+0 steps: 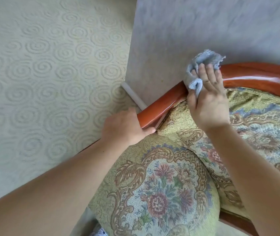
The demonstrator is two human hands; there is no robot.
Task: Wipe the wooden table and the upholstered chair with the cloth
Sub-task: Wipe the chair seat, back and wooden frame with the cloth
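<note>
Here the cloth [202,65] is bunched in the closed grip of the right hand [207,99] on the chair [169,184] rail [152,113], which is clasped by the left hand [125,126]; a loose corner could be snagged, or the upholstery missed.

1. My left hand [124,127] wraps the end of the chair's wooden rail [156,109], so my fingertips sit out of sight behind it.
2. The cloth [202,65] bunched in my right hand [209,101] covers the stretch of rail beneath it.
3. The rail and the flowered cushion [161,184] run off the right and bottom edges.
4. My left forearm hides the chair's near left side.
5. Something pale at the bottom edge is too cut off to tell.
</note>
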